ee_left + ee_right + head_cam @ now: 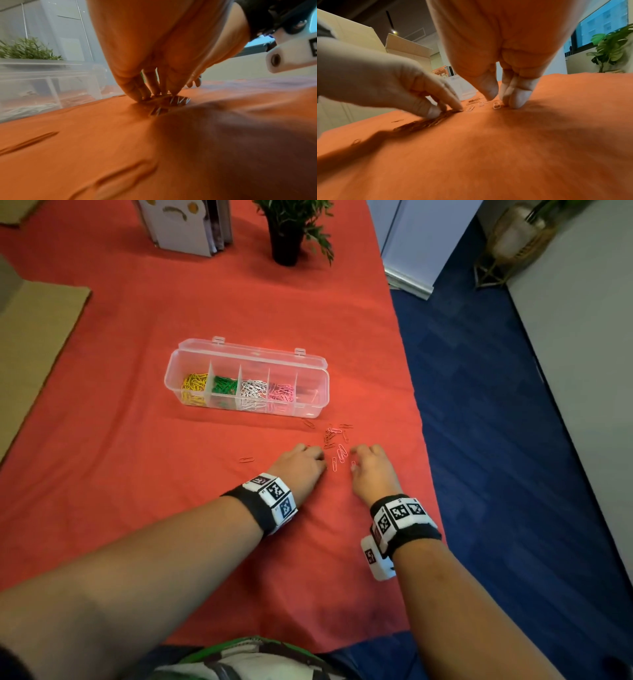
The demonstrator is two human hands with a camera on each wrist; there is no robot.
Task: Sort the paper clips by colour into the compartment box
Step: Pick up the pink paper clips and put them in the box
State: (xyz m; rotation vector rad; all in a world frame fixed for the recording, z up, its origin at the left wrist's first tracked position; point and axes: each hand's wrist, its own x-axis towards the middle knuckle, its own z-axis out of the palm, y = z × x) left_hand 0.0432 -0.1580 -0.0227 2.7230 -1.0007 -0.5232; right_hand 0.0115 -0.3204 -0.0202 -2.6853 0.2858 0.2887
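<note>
A clear compartment box [310, 402] lies open on the red cloth. From the left its compartments hold yellow, green, white and pink clips, and the rightmost looks bare. Loose red paper clips [330, 436] and pink paper clips [342, 453] lie scattered in front of it. My left hand [322, 460] is at their left edge, fingertips pinched down on a clump of red clips [154, 96]. My right hand [354, 461] is at their right edge. Its thumb and fingers touch the cloth either side of a pink clip [496, 105] without gripping it.
One stray red clip [246, 459] lies left of my left hand. A potted plant [286, 237] and a white book holder [185, 227] stand at the back, with cardboard [34, 337] on the left. The table's right edge [407, 378] drops to blue carpet.
</note>
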